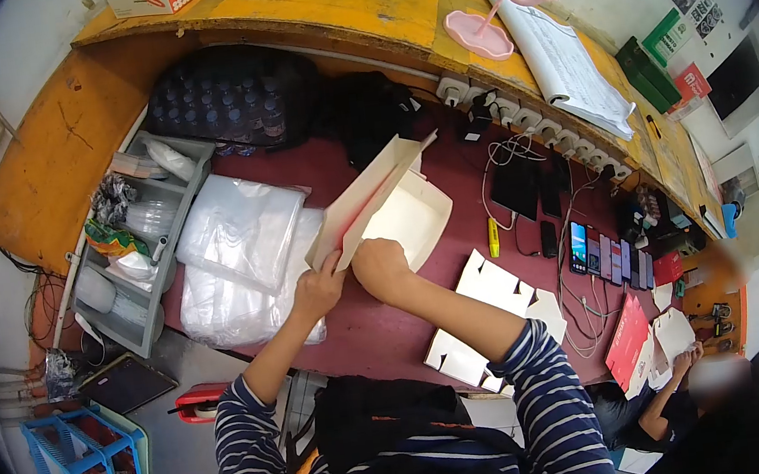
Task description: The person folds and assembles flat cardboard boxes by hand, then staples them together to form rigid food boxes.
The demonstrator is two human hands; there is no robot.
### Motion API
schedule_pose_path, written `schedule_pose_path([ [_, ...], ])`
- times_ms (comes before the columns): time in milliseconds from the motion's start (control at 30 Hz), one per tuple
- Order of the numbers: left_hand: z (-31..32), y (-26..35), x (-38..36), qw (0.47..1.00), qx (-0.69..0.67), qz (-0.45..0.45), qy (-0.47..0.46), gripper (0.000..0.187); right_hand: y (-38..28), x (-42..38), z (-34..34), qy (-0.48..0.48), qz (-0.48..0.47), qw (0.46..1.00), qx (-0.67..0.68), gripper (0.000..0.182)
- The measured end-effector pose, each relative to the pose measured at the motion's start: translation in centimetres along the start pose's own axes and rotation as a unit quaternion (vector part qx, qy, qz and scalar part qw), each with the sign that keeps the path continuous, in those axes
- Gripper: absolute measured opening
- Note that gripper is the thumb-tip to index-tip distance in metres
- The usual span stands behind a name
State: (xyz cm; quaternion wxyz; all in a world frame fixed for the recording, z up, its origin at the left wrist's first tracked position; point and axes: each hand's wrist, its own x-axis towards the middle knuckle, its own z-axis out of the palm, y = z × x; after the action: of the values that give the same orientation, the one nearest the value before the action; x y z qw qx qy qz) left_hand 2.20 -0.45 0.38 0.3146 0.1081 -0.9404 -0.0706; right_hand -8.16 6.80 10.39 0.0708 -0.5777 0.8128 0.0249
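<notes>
A partly folded cardboard box (420, 218), cream inside, is held tilted over the dark red tabletop (381, 330). My left hand (320, 288) pinches the lower corner of its raised panel, thumb on the near face. Curled against the box's near edge, my right hand (381, 267) grips the cardboard between the panel and the tray-shaped part; its fingertips are hidden. To the right of my right forearm lie flat cream cardboard box blanks (476, 305) with dark notches. Clear plastic bags (243, 234) are piled to the left of my left hand.
A grey divided tray (170, 191) stands left, with wrapped water bottles (224, 105) behind. Several phones (593, 250) and cables lie right, near a yellow highlighter (493, 237). At far right, a co-worker's hands (688, 356) hold cardboard. A pink mirror (480, 34) stands on the shelf.
</notes>
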Motion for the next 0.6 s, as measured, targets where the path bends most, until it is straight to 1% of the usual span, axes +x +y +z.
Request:
schedule_pose_path([
  [67,2.0,0.2,-0.5,1.0,-0.008,-0.009,0.011,0.024,0.1,0.8,1.8,-0.035,0.031,0.999,-0.025,0.015],
  [100,2.2,0.5,-0.3,0.999,-0.015,-0.016,0.023,0.025,0.3,1.0,1.8,-0.033,0.036,0.999,-0.024,0.015],
  [133,2.3,0.5,-0.2,1.0,-0.019,-0.009,0.023,0.025,0.6,1.1,1.8,-0.038,0.019,0.999,-0.011,0.015],
  [167,2.3,0.5,-0.2,0.999,-0.022,-0.04,-0.003,0.027,1.1,1.2,1.8,-0.044,0.005,0.999,0.004,0.016],
  [200,1.9,0.9,-0.1,0.997,-0.027,-0.071,-0.029,0.029,2.2,1.5,1.8,-0.074,0.003,0.996,0.043,0.021],
  [233,1.5,1.6,0.1,0.997,-0.033,-0.065,-0.03,0.029,3.9,1.9,2.0,-0.074,0.012,0.996,0.043,0.021],
  [300,0.9,2.7,0.6,0.99,-0.088,-0.083,0.072,0.031,7.6,2.8,1.9,-0.061,0.002,0.988,0.142,0.029],
  [333,1.2,3.3,-0.3,0.98,-0.147,-0.124,0.043,0.045,8.7,2.8,0.3,0.062,0.069,0.992,0.091,0.034],
  [367,1.6,3.9,-0.6,0.981,-0.157,-0.108,0.04,0.045,10.0,2.8,-1.3,0.185,0.14,0.972,0.034,0.04],
  [400,1.7,4.5,-0.4,0.983,-0.148,-0.06,0.093,0.054,11.7,3.1,-1.6,0.192,0.161,0.968,0.031,0.04],
  [433,1.9,5.2,0.0,0.979,-0.14,-0.014,0.146,0.063,13.3,3.7,-1.2,0.159,0.201,0.966,0.022,0.042],
  [467,2.2,5.6,0.7,0.985,-0.139,-0.015,0.104,0.073,14.7,4.0,-0.8,0.125,0.239,0.963,0.016,0.044],
  [500,2.4,5.8,1.4,0.984,-0.147,0.0,0.098,0.073,15.6,4.1,-0.6,0.128,0.256,0.958,0.019,0.044],
  [567,2.9,5.9,2.6,0.985,-0.109,0.03,0.127,0.069,16.5,4.0,-0.1,0.0,0.206,0.962,0.177,0.045],
  [600,3.5,5.8,2.5,0.985,-0.11,0.029,0.131,0.065,16.7,3.8,0.6,0.008,0.204,0.966,0.161,0.045],
])
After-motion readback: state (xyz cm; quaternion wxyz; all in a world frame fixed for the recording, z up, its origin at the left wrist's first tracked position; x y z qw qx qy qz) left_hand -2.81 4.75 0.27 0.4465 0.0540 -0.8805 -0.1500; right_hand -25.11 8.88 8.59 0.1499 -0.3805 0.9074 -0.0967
